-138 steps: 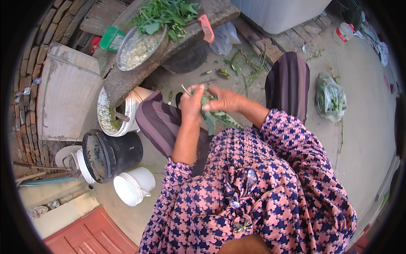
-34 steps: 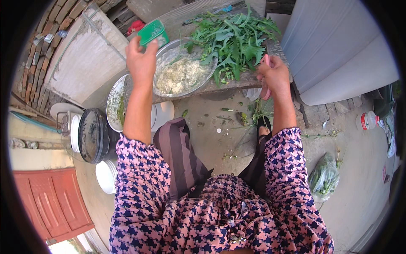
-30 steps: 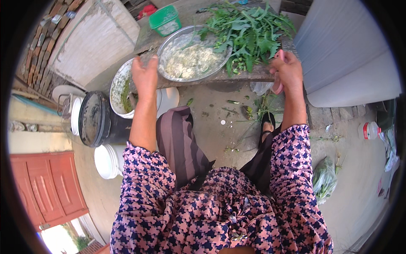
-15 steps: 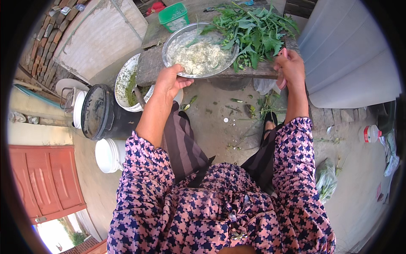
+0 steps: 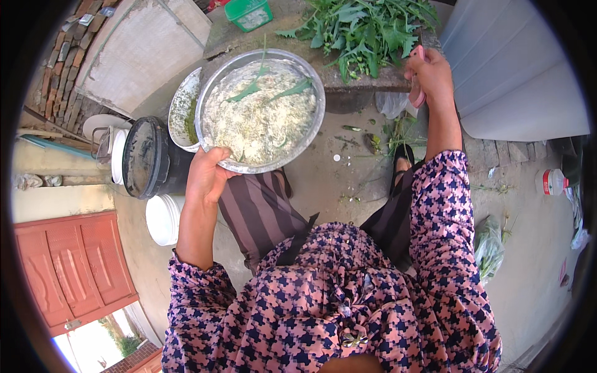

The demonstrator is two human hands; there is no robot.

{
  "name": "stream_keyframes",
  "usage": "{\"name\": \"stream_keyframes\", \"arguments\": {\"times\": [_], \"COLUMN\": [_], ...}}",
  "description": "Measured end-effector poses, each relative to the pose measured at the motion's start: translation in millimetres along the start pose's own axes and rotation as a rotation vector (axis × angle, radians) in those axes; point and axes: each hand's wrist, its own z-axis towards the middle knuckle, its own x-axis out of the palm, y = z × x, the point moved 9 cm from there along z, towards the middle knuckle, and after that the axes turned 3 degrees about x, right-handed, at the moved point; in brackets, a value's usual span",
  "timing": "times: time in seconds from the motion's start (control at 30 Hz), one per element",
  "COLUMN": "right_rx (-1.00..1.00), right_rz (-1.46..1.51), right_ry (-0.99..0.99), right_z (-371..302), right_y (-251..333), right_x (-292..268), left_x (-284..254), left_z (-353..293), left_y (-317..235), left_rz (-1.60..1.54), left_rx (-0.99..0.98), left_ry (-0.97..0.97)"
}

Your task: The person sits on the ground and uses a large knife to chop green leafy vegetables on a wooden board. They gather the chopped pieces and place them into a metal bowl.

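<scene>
My left hand (image 5: 207, 171) is closed on the near-left rim of a round metal bowl (image 5: 319, 118), thumb on top. The bowl hangs off the table, over my leg. A pale, floury, shredded mix (image 5: 258, 121) fills it, with a few green leaves (image 5: 292, 89) on top. My right hand (image 5: 431, 73) grips a narrow pink object (image 5: 418, 93) by the table's right end; its kind cannot be made out. Just left of that hand, a heap of leafy greens (image 5: 367, 37) lies on the worn table (image 5: 283, 41).
A green plastic tub (image 5: 249, 15) stands at the back of the table. Left are a white basin with green residue (image 5: 185, 112), a black bucket (image 5: 146, 158) and a white bucket (image 5: 163, 221). A tall grey container (image 5: 516, 68) borders the right. Plant scraps (image 5: 373, 142) litter the ground.
My left hand has drawn the metal bowl off the table, leftward and toward me. Green leaves now show on the mix. The right hand keeps its grip on the pink object, slightly shifted.
</scene>
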Motion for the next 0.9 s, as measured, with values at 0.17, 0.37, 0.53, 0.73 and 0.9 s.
{"name": "stream_keyframes", "arguments": {"times": [0.17,0.37,0.53,0.73,0.9], "right_rx": [-0.04,0.005,-0.029,-0.049,0.036], "right_rz": [0.004,0.086,0.04,-0.002,0.007], "right_ry": [0.021,-0.009,0.129,0.119,0.026], "right_z": [8.2,-2.9,-1.4,-3.8,-13.4], "right_y": [-11.9,-9.9,-8.8,4.6,6.8], "right_x": [-4.2,-2.3,4.2,11.6,10.1], "left_x": [25.2,23.9,17.2,-34.0,-48.5], "left_z": [-11.5,24.5,55.3,99.6,104.9], "left_y": [74.6,220.4,332.0,402.8,410.6], "left_rz": [-0.06,0.192,0.37,0.645,0.813], "left_rx": [-0.161,-0.417,-0.601,-0.671,-0.693], "left_ry": [0.182,0.236,0.172,0.108,0.003]}}
